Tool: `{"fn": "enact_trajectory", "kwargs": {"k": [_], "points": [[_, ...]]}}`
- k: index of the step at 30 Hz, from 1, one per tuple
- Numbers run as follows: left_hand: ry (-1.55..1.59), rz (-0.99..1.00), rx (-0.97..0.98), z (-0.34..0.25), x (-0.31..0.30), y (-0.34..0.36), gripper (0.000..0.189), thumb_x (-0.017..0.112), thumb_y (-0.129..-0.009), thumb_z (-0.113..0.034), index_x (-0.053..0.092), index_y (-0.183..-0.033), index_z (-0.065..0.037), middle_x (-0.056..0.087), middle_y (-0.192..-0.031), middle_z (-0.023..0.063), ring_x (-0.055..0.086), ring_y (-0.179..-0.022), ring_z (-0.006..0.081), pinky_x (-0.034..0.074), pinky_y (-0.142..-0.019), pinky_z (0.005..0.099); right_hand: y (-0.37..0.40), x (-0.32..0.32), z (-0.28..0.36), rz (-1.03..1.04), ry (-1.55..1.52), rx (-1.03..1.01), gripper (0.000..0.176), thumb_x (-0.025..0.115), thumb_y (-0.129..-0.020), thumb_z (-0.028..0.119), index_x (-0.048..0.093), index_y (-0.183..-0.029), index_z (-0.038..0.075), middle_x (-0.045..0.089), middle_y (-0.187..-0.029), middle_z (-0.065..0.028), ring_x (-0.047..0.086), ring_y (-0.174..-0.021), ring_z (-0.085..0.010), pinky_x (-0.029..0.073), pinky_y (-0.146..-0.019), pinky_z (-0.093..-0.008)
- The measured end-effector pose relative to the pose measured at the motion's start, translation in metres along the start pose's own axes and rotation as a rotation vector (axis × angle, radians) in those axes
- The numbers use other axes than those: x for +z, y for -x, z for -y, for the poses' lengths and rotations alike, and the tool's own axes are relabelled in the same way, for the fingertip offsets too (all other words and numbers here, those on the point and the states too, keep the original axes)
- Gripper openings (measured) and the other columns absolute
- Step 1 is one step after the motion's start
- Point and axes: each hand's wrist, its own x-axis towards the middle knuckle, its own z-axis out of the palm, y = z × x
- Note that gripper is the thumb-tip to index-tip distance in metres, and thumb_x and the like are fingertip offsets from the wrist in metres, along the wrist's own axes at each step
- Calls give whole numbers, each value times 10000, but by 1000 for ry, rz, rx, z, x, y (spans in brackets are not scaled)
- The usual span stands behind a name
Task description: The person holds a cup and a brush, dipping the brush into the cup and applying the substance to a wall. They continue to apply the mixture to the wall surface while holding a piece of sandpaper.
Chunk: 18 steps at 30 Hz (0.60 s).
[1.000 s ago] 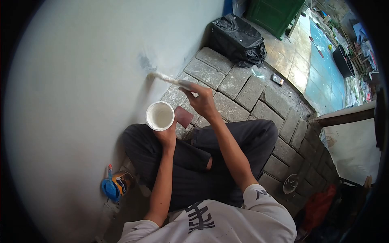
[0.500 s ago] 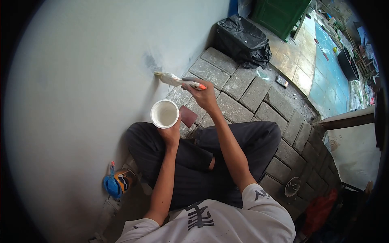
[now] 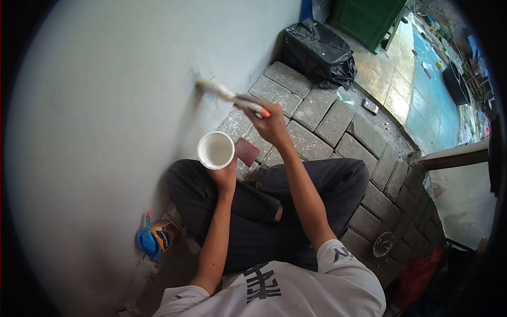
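My right hand is closed around the handle of a paintbrush, which has an orange tip at its end. The bristles meet the white wall beside a small grey patch, and the brush is slightly smeared by motion. Below it, my left hand grips a white paint cup from its lower side, with the open mouth facing up. White paint coats the inside of the cup. A dark red square of what looks like sandpaper shows just right of the cup.
At the lower left, an orange and blue paint can stands by the wall with a brush on it. Grey paving blocks cover the ground. A black plastic bag sits at the wall's far end, near a green cabinet.
The brush has swept up along the wall over the grey patch, which now shows smaller. My left hand and the cup have stayed nearly still.
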Motion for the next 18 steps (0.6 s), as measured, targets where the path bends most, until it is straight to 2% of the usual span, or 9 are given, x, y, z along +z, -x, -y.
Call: {"fn": "enact_trajectory", "kwargs": {"k": [1,5,7,9,11,12,15,17,18], "points": [[-7,15,-12,1,0,0,471,866,-785,-29,627,-1185,38,699,-1101,102,661,-982,217,510,-924,365,-1,-3,-3,-82,65,18,321,719,-921,54,700,-1241,33,769,-961,-139,704,-821,-108,543,-728,-281],[-66,36,15,3,0,1,474,866,-786,-30,626,-1189,38,698,-1103,101,659,-986,214,507,-931,363,7,4,-10,-144,77,65,329,719,-919,48,698,-1248,45,767,-983,-145,722,-857,-130,548,-762,-293],[-31,43,-1,3,0,2,470,866,-787,-33,627,-1185,39,699,-1102,102,658,-987,213,506,-931,363,20,12,-2,165,52,22,327,723,-916,45,704,-1242,54,765,-1020,-150,731,-892,-155,552,-792,-308],[7,43,-14,2,2,0,467,866,-788,-35,627,-1182,39,699,-1100,102,657,-988,212,506,-932,363,18,11,-5,222,49,10,332,729,-910,43,710,-1241,68,765,-1045,-146,730,-904,-158,554,-804,-318],[-32,15,-13,-2,-1,1,451,858,-796,-30,628,-1177,42,699,-1105,104,657,-989,214,509,-923,366,11,5,-19,71,-73,-20,329,721,-912,33,708,-1240,60,768,-1050,-141,732,-900,-154,557,-801,-302],[-35,11,-16,0,-3,1,451,858,-796,-30,628,-1177,42,699,-1105,104,657,-989,214,509,-923,366,8,2,-19,-13,-37,57,316,703,-919,15,703,-1234,38,770,-1053,-139,731,-918,-140,560,-797,-281],[-40,34,-14,1,0,2,441,852,-801,-25,628,-1174,44,695,-1111,101,655,-993,213,509,-922,364,7,3,-24,-139,52,94,309,690,-925,4,697,-1234,19,770,-1050,-144,731,-943,-135,560,-797,-265],[2,56,-54,-1,1,2,435,850,-803,-22,630,-1173,44,696,-1106,101,656,-989,209,509,-922,361,16,9,-21,-35,32,-49,333,710,-917,24,696,-1249,40,764,-1077,-144,730,-963,-151,557,-815,-282],[4,62,-55,1,1,3,435,850,-803,-22,630,-1173,44,696,-1106,101,656,-989,209,509,-922,361,21,10,-14,87,54,10,331,711,-914,21,701,-1243,48,763,-1087,-142,731,-966,-159,556,-822,-286]]}}
